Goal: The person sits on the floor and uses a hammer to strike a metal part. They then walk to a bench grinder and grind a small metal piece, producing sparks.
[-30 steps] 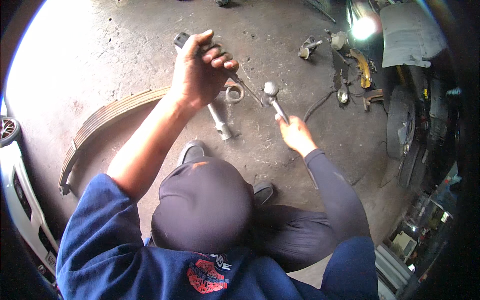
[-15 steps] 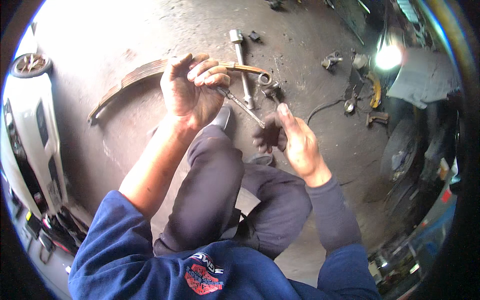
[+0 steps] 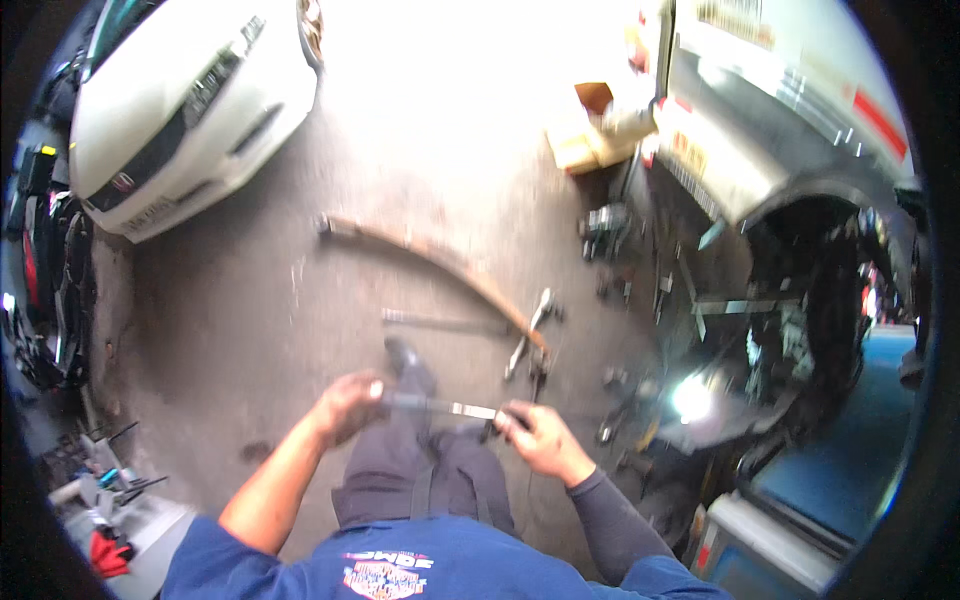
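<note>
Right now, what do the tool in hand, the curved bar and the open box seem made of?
Tool: probably metal, partly glossy; a bright glint shows, though blur leaves it open.
Curved bar: likely rusty metal, its surface dull brown.
Open box: apparently cardboard, matte, with a tan side and brown flap.

A slim straight tool held crosswise in the air.
Dull grey toward the left hand, bright and silvery toward the right hand, it spans the space between them, slanting slightly; from here, blur hides its finer shape.
</note>
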The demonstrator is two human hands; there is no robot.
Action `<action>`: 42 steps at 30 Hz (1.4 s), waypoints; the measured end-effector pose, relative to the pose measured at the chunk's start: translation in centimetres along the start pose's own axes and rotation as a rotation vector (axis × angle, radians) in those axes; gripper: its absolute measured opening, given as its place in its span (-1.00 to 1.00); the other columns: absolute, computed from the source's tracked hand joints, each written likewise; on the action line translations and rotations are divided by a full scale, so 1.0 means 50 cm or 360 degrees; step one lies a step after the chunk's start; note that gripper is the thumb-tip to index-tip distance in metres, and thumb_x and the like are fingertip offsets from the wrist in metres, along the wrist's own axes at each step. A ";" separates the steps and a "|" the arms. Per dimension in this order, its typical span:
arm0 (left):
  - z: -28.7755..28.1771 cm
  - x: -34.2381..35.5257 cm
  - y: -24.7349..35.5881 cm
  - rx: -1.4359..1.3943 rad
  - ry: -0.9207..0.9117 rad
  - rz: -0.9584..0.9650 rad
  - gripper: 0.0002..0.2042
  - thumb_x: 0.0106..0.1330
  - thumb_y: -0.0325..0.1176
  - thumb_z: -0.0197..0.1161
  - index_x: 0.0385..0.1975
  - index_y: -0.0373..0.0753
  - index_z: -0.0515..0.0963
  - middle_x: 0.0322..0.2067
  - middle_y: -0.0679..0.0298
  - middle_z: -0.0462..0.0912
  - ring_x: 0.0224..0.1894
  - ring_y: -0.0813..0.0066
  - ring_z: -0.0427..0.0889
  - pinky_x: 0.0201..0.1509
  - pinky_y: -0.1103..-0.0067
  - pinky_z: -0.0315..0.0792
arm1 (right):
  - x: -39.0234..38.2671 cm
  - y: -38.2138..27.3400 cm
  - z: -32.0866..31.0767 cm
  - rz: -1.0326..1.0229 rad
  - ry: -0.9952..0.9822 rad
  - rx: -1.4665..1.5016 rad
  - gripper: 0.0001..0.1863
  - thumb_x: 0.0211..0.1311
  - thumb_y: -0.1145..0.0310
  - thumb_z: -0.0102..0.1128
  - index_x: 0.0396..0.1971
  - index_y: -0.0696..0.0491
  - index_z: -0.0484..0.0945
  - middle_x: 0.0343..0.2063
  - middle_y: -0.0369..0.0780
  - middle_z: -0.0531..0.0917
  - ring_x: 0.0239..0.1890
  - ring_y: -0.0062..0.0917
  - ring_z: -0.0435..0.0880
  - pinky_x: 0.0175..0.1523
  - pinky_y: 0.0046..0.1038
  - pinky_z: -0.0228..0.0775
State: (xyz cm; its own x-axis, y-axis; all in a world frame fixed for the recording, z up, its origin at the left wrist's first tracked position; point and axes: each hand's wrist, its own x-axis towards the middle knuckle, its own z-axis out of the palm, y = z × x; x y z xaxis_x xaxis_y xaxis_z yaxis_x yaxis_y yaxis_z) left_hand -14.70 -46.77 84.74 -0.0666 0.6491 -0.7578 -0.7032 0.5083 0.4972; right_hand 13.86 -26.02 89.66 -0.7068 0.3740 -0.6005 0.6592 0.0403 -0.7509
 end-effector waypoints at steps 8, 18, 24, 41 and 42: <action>-0.057 -0.112 0.137 0.1252 0.0136 -0.0086 -0.41 0.54 0.19 0.23 0.24 -0.22 0.62 -0.16 0.15 0.80 -0.14 0.35 0.76 0.00 0.40 0.61 | 0.205 -0.268 0.001 -0.0210 -0.0051 0.0021 -0.57 0.62 0.10 0.17 -0.10 0.24 0.69 -0.28 -0.16 0.82 -0.24 -0.54 0.72 -0.04 -0.40 0.56; -0.006 0.107 0.480 0.0319 0.0125 0.0509 -0.60 0.64 -0.11 0.21 0.27 -0.25 0.48 -0.43 0.46 0.50 -0.44 0.67 0.44 -0.37 0.59 0.39 | 0.614 -0.525 -0.206 -0.0312 -0.0163 0.0581 -0.56 0.56 0.02 0.27 -0.08 0.15 0.78 -0.36 -0.35 0.73 -0.33 -0.67 0.56 -0.19 -0.55 0.42; -0.132 0.316 0.799 0.1254 0.0784 0.0748 -0.40 0.45 0.17 0.36 0.18 -0.29 0.66 -0.12 0.00 0.81 -0.03 0.19 0.81 0.09 0.38 0.63 | 0.980 -0.662 -0.381 -0.0508 -0.0350 0.0239 -0.57 0.38 0.01 0.46 -0.16 0.15 0.82 -0.34 -0.27 0.79 -0.30 -0.61 0.62 -0.15 -0.47 0.49; -0.272 0.876 1.600 0.1054 0.1125 0.0586 -0.70 0.53 -0.21 0.19 -0.09 -0.39 0.60 -0.35 0.02 0.80 -0.30 0.22 0.83 -0.17 0.36 0.64 | 1.776 -0.903 -1.165 -0.0500 0.0239 -0.0478 -0.44 0.48 -0.09 0.21 -0.16 0.20 0.76 -0.25 -0.02 0.82 -0.16 -0.17 0.81 0.01 -0.20 0.58; -0.266 0.922 1.669 0.1078 0.1095 0.0568 -0.69 0.54 -0.19 0.20 -0.09 -0.39 0.60 -0.34 0.00 0.80 -0.28 0.19 0.84 -0.15 0.34 0.64 | 1.843 -0.840 -1.203 -0.0270 0.0251 -0.0554 -0.44 0.47 -0.10 0.22 -0.13 0.20 0.76 -0.21 0.02 0.82 -0.11 -0.11 0.81 0.05 -0.16 0.58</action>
State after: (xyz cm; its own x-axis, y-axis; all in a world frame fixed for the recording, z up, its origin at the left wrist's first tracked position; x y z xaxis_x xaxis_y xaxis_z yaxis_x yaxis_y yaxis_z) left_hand -85.87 18.06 85.70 -0.7344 0.4683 -0.4914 -0.0306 0.7003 0.7132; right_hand -63.52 62.46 82.43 -0.7828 0.4713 -0.4063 0.6032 0.4144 -0.6815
